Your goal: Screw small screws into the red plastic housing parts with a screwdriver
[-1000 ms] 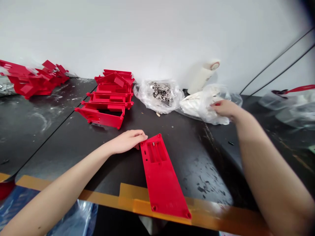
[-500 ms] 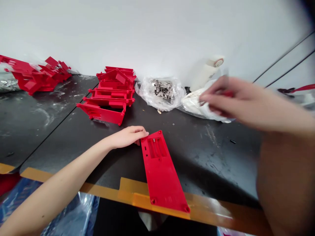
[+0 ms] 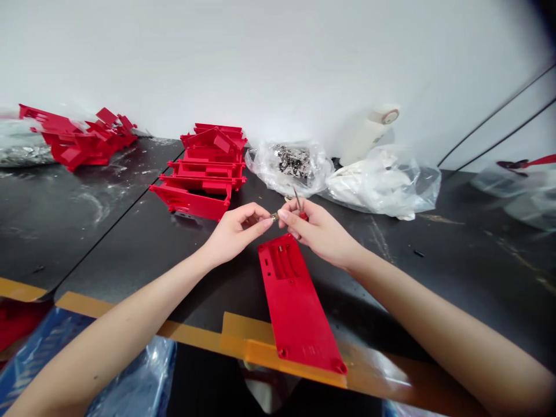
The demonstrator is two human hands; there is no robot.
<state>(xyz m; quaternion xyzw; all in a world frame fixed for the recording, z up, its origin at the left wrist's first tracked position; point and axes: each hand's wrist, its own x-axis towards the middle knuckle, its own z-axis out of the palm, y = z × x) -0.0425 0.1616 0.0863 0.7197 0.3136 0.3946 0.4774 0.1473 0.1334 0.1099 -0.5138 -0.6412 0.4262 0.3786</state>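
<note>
Because the small metal piece (image 3: pixel 274 216) between our fingertips is so slight, we do best to handle it by its edges and with little force. Our left hand (image 3: pixel 237 231) pinches it between thumb and fingertips, the other fingers loosely curled. Our right hand (image 3: pixel 321 231) meets it from the other side with thumb and finger, while also gripping a slim tool (image 3: pixel 303 216) by its red handle, the thin shaft pointing up and away from us. Fingertips cover most of the piece, so we cannot tell its shape or which way round it sits; turning it slowly, with one hand as the anchor, would let us check.

The red panel (image 3: pixel 306 318) lies unheld on the black table (image 3: pixel 217 298), its slotted recess (image 3: pixel 284 263) facing up at the far end, just below our hands. Its near end rests over the orange tape (image 3: pixel 245 327) along the table edge, so pressing hard there could tip or slide it; a steadying palm would help whenever we push on it. A glint of metal shows inside the recess. We should mind the tool's tip near the left fingers, and work low, so a slip drops the piece close by.
</note>
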